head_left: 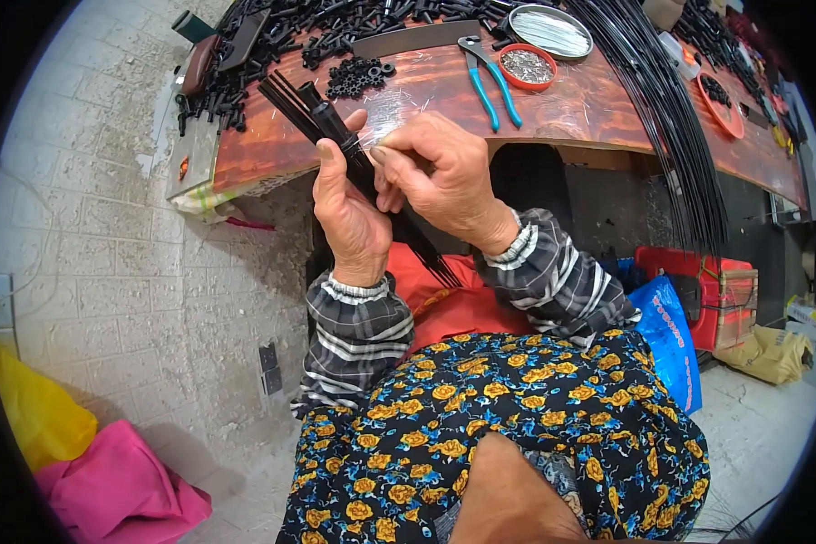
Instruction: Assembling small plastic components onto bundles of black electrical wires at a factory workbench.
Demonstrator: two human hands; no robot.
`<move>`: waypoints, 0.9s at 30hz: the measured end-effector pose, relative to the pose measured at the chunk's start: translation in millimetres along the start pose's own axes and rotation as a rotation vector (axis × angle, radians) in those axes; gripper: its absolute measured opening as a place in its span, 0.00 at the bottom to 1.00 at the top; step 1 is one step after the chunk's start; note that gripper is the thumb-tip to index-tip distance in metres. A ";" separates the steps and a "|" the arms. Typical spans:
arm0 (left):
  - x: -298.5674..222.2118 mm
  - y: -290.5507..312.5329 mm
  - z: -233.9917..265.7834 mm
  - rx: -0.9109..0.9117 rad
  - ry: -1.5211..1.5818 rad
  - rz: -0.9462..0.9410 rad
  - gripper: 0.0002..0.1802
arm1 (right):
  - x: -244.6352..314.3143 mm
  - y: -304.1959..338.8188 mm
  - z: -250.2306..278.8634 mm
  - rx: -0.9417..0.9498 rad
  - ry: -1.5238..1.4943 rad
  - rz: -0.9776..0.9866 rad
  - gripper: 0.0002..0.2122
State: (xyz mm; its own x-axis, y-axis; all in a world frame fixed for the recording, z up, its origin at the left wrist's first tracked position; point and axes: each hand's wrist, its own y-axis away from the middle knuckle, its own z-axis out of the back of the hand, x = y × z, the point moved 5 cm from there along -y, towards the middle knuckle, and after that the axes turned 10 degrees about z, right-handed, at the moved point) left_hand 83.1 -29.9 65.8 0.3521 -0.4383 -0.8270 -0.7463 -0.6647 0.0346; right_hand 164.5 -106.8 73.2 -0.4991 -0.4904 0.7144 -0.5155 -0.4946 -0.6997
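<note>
My left hand [355,227] is wrapped round a bundle of thin black rods [423,247] that look like umbrella ribs. The bundle slants from the upper left, over the table edge, down toward my lap. A black plastic tube-shaped part [325,116] stands out among the rods just above my left thumb. Close beside it, my right hand [449,177] is closed in a pinch, thumb against forefinger. A fine silver wire [365,148] runs from that pinch to the black part. Loose wire pieces [390,111] lie on the table behind my fingers.
On the reddish wooden table [598,109] are blue-handled pliers [491,91], a red dish [528,88] of small metal bits and a round tin [578,54] of silver wires. Black rings [358,80] and heaped black parts [363,27] lie behind. Long black rods [666,118] overhang the right side.
</note>
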 end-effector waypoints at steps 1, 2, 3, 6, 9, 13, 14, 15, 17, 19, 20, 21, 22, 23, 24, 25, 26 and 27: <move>-2.0 0.4 0.9 -0.001 0.001 -0.008 0.31 | 11.5 -6.1 4.4 -0.035 0.155 0.178 0.04; -1.8 0.2 1.1 0.025 0.023 0.017 0.31 | 21.7 -9.7 7.0 -0.072 0.309 0.356 0.05; -1.3 -0.2 1.0 0.052 0.045 0.043 0.31 | 19.1 -13.2 7.8 -0.070 0.307 0.362 0.05; 2.1 -1.3 1.9 0.099 0.053 0.061 0.32 | 16.4 -14.9 10.1 -0.035 0.399 0.476 0.07; 3.7 -2.6 -1.3 0.085 0.040 0.053 0.32 | 9.5 -13.7 8.2 0.100 0.344 0.378 0.06; 5.1 -0.2 3.4 0.014 0.032 0.053 0.32 | -6.7 -10.5 0.2 0.304 -0.611 -0.674 0.10; 4.9 -0.7 3.9 0.002 0.003 0.061 0.33 | -14.1 -10.5 4.8 0.288 -0.588 -0.669 0.10; 5.6 -1.7 4.7 0.072 0.033 0.075 0.33 | -22.0 -11.1 9.9 0.349 -0.364 -0.489 0.10; 3.0 -4.0 12.5 0.142 0.052 0.086 0.35 | -24.8 -22.3 27.5 0.401 0.204 -0.157 0.13; -5.8 -3.5 14.1 0.122 0.048 0.074 0.37 | -32.8 -31.3 59.2 0.247 0.881 0.109 0.12; -8.3 -3.2 17.1 0.107 0.049 0.067 0.37 | -36.2 -33.8 69.9 0.206 1.133 0.134 0.11; -9.7 -3.5 18.1 0.090 0.045 0.055 0.37 | -40.8 -35.0 75.4 0.209 1.139 0.133 0.11; -8.6 -4.6 20.0 0.092 0.051 0.054 0.37 | -48.5 -37.5 79.9 0.261 1.212 0.069 0.10; -5.9 -5.4 24.1 0.075 0.042 0.058 0.37 | -55.0 -37.5 81.5 0.313 1.282 0.005 0.10; -4.2 -5.8 27.7 0.056 0.032 0.062 0.37 | -58.4 -35.6 79.7 0.317 1.285 0.008 0.10; -2.9 -6.5 29.7 0.054 0.037 0.061 0.37 | -64.2 -32.2 77.1 0.370 1.297 -0.034 0.09; -1.7 -7.8 32.2 0.040 0.048 0.063 0.37 | -69.0 -29.2 74.9 0.423 1.308 -0.076 0.09; -0.8 -8.8 34.3 0.024 0.058 0.065 0.37 | -67.5 -25.3 75.9 0.430 1.307 -0.074 0.09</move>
State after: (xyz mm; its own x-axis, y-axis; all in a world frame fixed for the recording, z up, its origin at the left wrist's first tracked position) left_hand 70.0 -3.0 46.9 0.3341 -0.5147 -0.7896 -0.7816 -0.6195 0.0732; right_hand 264.1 -115.7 42.1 -0.8890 0.4529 0.0682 -0.4349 -0.7879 -0.4360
